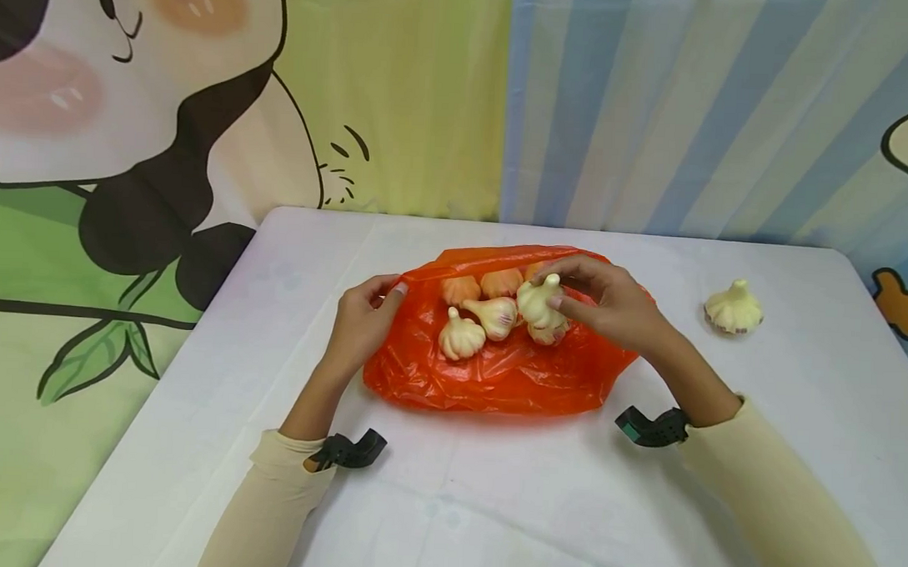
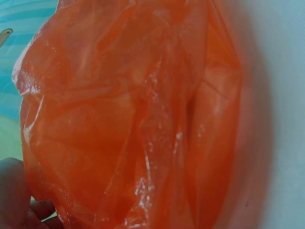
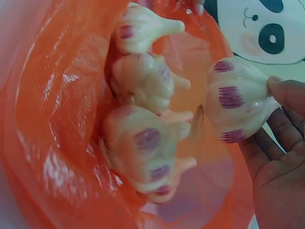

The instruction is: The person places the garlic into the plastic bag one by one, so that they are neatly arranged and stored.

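A red-orange plastic bag [image 1: 488, 393] lies on the table with its mouth spread, and several garlic bulbs [image 1: 463, 338] rest in it. At the bag's left side, my left hand [image 1: 366, 318] pinches the rim between thumb and fingers. My right hand [image 1: 607, 301] holds one garlic bulb [image 1: 538, 301] by its neck over the bag's opening. Purple streaks mark this bulb [image 3: 231, 98] in the right wrist view, where it hangs beside the bulbs in the bag. The left wrist view is mostly filled by the bag's crinkled outside [image 2: 119, 119].
Another garlic bulb [image 1: 734, 307] sits alone on the white table [image 1: 461, 501], right of the bag. A cartoon-printed curtain [image 1: 401, 90] stands behind the table's back edge. Each wrist carries a black camera mount [image 1: 351, 449].
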The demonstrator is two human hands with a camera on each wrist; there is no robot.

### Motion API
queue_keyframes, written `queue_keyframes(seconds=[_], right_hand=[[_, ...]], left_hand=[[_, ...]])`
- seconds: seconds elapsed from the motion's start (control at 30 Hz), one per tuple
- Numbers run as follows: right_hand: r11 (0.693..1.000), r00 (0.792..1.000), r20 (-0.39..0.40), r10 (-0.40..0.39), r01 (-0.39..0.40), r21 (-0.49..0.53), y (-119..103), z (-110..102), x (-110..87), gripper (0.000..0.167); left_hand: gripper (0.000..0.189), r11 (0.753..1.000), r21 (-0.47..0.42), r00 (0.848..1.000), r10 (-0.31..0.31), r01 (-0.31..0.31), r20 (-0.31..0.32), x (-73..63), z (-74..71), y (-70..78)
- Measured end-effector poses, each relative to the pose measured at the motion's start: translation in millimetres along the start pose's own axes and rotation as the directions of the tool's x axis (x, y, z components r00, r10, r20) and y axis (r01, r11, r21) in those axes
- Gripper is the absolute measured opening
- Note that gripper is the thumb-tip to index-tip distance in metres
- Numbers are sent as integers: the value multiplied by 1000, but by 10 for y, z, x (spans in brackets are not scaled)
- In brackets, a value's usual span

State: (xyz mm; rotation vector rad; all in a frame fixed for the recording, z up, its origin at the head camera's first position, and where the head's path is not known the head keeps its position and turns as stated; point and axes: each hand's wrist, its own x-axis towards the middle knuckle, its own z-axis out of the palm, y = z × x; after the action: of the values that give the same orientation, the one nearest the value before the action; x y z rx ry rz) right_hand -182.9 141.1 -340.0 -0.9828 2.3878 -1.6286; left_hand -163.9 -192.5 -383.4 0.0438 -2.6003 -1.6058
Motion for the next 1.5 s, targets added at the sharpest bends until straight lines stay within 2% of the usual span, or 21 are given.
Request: queue_keyframes(seconds=[0.27,0.43,0.6,0.93,1.17,1.5], right_hand=[[999,990,138,37,-35,-13,59,129,116,24],[997,971,228,76,-76,-6,70,217,160,23],[997,951,303,63,-75,28,71,277,211,20],[992,922,385,47,-88,92,116,352,262,17],[994,910,410,57,-91,63,150,425,274,18],[998,887,458,55,-39,-44,189,549,287,18]], left_hand=[[36,1000,-4,1000,-2,2,3,-11,13,-9],[37,1000,-2,1000,4,-4,5,-3,19,-10],[36,1000,4,1000,13,-13,2,2,21,-4],[36,1000,6,1000,11,-11,0,10,26,29],[35,1000,12,1000,10,-10,-4,6,21,26],[34,1000,5,1000,15,-15,-9,-4,2,17]])
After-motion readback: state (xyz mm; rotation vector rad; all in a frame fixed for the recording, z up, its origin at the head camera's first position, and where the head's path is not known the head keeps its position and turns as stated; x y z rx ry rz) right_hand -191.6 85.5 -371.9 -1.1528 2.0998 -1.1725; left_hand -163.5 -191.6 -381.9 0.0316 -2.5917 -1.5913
